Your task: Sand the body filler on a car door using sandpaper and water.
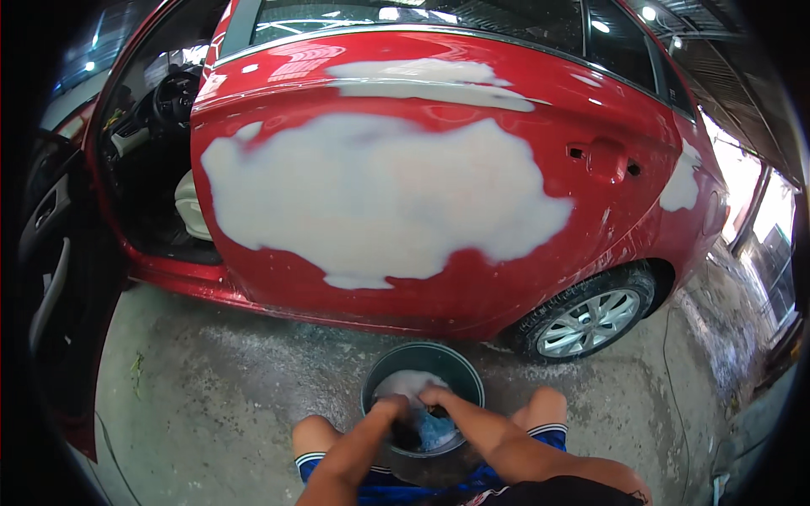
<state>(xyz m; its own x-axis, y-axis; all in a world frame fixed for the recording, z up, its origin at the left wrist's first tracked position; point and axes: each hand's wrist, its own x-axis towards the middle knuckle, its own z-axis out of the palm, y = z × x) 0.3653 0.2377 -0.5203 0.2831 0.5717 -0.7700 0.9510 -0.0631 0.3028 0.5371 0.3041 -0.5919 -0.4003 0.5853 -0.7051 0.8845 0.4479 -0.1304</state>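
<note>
Both my hands reach down into a dark green bucket [368,390] of cloudy whitish water [412,381] between my knees. My left hand [391,408] is at the left side of the bucket, next to a dark, blurred shape [406,435]; its fingers are hidden. Just across from it, my right hand [434,395] is curled at the water, with a small dark piece under its fingers that I cannot make out. Something bluish [435,432] shows in the water near the bucket's near side.
Beyond the bucket stands a red car [278,282], its rear door [591,211] bearing large pale filler patches [380,194]. The front door [63,253] hangs open at left. A rear wheel [591,322] is to the right. Wet concrete [228,371] surrounds me; a thin cable [672,388] crosses it at right.
</note>
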